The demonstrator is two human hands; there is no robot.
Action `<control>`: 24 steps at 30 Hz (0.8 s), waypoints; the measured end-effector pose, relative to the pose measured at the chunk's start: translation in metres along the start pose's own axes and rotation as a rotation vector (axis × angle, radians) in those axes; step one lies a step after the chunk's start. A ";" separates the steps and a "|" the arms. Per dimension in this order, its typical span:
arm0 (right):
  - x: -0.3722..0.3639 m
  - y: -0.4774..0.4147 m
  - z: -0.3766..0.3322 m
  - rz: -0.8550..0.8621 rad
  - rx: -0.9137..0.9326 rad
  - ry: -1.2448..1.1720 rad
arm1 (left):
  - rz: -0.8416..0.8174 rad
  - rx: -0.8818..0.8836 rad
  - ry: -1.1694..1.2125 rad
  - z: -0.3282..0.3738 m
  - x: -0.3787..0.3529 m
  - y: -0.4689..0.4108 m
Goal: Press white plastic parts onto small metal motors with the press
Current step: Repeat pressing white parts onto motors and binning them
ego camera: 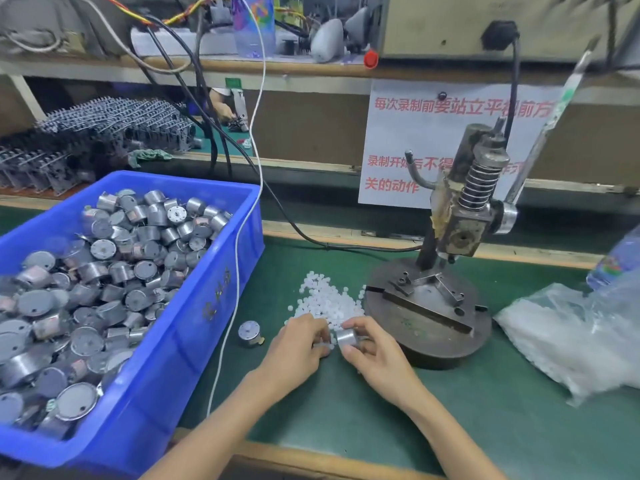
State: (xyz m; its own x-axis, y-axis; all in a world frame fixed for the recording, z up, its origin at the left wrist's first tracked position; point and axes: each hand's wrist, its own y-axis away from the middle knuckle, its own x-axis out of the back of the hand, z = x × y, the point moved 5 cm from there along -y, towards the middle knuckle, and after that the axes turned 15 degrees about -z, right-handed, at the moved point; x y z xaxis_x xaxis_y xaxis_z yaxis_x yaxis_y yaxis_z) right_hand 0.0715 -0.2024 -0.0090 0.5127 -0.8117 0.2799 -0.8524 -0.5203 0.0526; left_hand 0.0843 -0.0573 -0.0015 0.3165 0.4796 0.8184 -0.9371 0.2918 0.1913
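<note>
A green, felt-like tabletop edged in pale wood runs under a cluttered shelf, with a paper sign printed in red characters hanging behind. The press stands on it: a worn, dark steel column with a coiled spring and a boxy head, rising from a thick round base that carries a slotted fixture.

Just left of the press base lies a heap of small white plastic parts, round and slightly translucent. In front of that heap, close to the base's rim, the right hand has its grip curled round a small shiny cylindrical motor, thumb and fingers pinching its sides. The left hand meets the motor's end with fingers bunched together; whether its grip pinches a white piece I cannot tell.

Further left of the press, a loose motor rests on the mat, and beyond it a blue plastic bin is piled with dull metal motors. Right of the press sits a crinkled clear bag.
</note>
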 end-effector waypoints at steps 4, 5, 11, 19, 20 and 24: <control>0.000 0.005 0.006 0.086 0.046 -0.133 | 0.092 -0.104 -0.181 0.001 -0.008 0.006; 0.000 0.005 0.008 0.102 0.046 -0.153 | 0.112 -0.131 -0.226 0.001 -0.011 0.006; 0.001 0.009 0.019 0.165 0.049 -0.185 | 0.205 -0.173 -0.154 0.000 -0.005 0.011; 0.002 0.019 0.021 0.146 0.068 0.026 | 0.183 -0.254 0.112 0.010 -0.027 0.024; 0.000 0.019 0.020 0.126 0.066 0.083 | 0.199 -0.255 0.125 0.009 -0.026 0.024; -0.002 0.017 0.017 0.101 0.080 0.181 | 0.235 -0.246 0.246 0.006 -0.021 0.027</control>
State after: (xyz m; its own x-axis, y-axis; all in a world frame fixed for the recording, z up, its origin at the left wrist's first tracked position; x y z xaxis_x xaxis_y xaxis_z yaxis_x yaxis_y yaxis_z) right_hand 0.0576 -0.2136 -0.0248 0.3923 -0.8034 0.4480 -0.8837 -0.4644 -0.0589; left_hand 0.0519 -0.0646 -0.0099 0.1517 0.7312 0.6650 -0.9345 0.3252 -0.1445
